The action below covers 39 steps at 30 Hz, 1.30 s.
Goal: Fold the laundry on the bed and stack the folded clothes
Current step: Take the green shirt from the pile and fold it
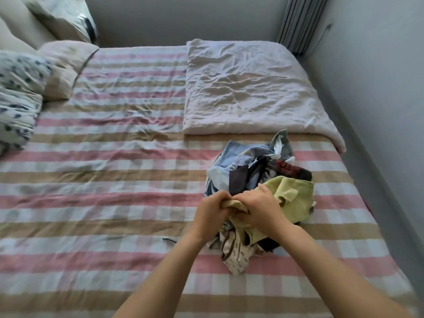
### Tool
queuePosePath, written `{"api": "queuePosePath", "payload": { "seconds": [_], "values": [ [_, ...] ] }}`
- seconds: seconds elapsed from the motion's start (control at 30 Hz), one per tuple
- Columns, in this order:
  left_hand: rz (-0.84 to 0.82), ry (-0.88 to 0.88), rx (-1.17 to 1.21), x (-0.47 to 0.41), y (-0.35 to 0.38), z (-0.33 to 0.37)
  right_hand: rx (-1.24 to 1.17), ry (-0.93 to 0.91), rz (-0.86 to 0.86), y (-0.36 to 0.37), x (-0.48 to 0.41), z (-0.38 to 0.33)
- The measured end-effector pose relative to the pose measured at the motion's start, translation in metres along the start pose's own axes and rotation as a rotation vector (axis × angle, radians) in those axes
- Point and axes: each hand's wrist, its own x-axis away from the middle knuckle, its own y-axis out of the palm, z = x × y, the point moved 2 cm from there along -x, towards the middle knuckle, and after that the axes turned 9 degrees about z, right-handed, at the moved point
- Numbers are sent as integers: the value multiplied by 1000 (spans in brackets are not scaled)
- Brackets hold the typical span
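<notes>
A heap of unfolded laundry (252, 166) lies on the right half of the bed (110, 180), with pale blue, dark and patterned pieces mixed together. On its near side sits a yellow-green garment (296, 198). My left hand (212, 212) and my right hand (257, 206) meet side by side over the heap's near edge, and both grip a bunched part of the yellow-green garment. A cream patterned piece (236, 255) hangs out below my hands.
A folded white quilt (247, 88) covers the far right of the bed. Pillows (62, 67) and a spotted duvet (18, 99) lie at the left. Grey walls close in the far and right sides. A small dark item (169, 240) lies on the sheet.
</notes>
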Motion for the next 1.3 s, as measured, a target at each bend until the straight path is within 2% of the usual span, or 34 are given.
{"api": "queuePosePath", "payload": {
  "seconds": [0.2, 0.33, 0.4, 0.5, 0.57, 0.7, 0.8, 0.9, 1.0, 1.1, 1.3],
  "values": [
    [-54, 108, 163, 8, -58, 89, -548, 162, 137, -96, 17, -36],
    [-112, 22, 210, 29, -93, 101, -853, 146, 175, -137, 24, -52],
    [-172, -21, 168, 44, -103, 94, -1015, 156, 164, -151, 28, -60],
    [-225, -90, -85, 63, -111, 70, -1190, 183, 166, -163, 31, -73],
    [-185, -139, -220, 73, -124, 52, -1208, 198, 174, -162, 29, -79],
    [-59, -194, -197, 90, -168, 24, -1111, 269, 201, -145, 25, -90],
    [22, -221, -176, 96, -211, 16, -951, 313, 194, -126, 23, -100],
    [60, -200, -181, 99, -250, 2, -744, 261, 155, -108, 15, -118],
    [72, -174, -198, 98, -285, -14, -576, 232, 97, -85, 0, -143],
    [63, -119, -178, 92, -321, -28, -519, 281, 71, -58, -18, -174],
    [-61, -75, -91, 79, -402, -60, -581, 321, 207, -19, -41, -256]
  ]
}}
